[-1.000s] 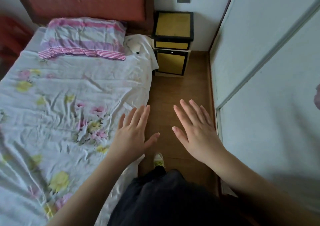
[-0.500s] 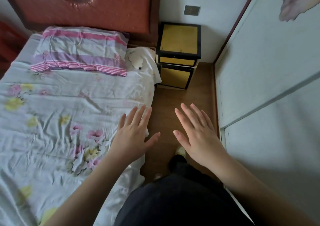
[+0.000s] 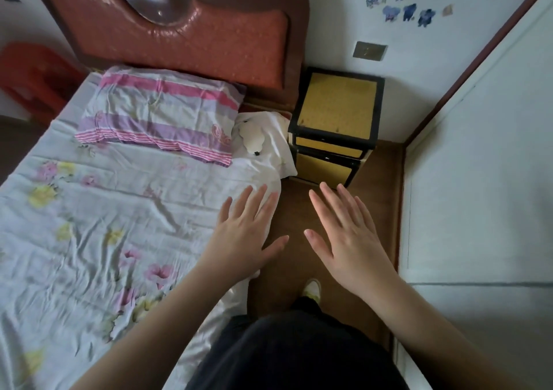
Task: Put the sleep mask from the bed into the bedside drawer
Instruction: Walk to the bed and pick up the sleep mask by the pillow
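A white sleep mask [image 3: 253, 138] with a small black mark lies on the bed's far right corner, between the striped pillow [image 3: 158, 114] and the bedside cabinet [image 3: 335, 111]. The cabinet is yellow with black frames; its top drawer [image 3: 327, 146] is closed, with a second yellow front below it. My left hand [image 3: 245, 237] hovers flat and open over the bed's right edge, well short of the mask. My right hand [image 3: 347, 234] is held open over the wooden floor, in front of the cabinet. Both hands hold nothing.
The bed [image 3: 89, 225] has a flowered white sheet and a red padded headboard [image 3: 179, 33]. A narrow strip of wooden floor [image 3: 380, 186] runs between the bed and a white wardrobe door [image 3: 478, 180] on the right. A red chair [image 3: 33, 75] stands at far left.
The view has moved forward towards the headboard and cabinet, so the mask and drawer are nearer. Both hands stay open and spread in the same pose.
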A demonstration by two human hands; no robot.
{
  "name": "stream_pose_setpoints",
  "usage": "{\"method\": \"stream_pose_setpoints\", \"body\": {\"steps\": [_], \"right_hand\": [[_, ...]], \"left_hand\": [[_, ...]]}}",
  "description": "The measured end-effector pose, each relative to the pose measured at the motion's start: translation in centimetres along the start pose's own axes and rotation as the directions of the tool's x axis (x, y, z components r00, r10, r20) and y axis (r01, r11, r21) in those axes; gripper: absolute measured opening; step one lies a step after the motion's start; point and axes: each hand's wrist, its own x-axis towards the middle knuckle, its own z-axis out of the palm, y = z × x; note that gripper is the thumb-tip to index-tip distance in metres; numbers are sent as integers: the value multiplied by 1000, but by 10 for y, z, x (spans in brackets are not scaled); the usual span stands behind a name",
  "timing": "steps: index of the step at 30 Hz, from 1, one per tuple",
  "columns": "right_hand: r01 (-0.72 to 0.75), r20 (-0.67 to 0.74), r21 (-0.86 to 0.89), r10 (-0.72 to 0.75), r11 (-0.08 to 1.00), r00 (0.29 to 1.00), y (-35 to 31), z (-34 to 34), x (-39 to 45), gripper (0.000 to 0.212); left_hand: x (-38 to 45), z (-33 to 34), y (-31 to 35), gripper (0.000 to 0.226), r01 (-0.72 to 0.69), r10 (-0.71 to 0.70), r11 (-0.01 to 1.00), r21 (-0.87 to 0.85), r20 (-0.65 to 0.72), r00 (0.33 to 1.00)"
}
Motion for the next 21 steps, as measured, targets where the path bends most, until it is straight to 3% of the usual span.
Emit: {"method": "stream_pose_setpoints", "body": {"steps": [10,16,21], "right_hand": [[131,35,-26,-130,991,991,23,-15,113,64],[221,83,-3,-220,975,972,16,-10,198,64],[227,86,77,-233,971,969,6,-6,272,62]], "left_hand": [[83,-20,-40,85,133,-134,991,-32,-47,990],[132,-22,-97,85,214,-222,970,-115,-68,973],[186,-24,-151,89,233,-237,961,-145,-6,972]]}}
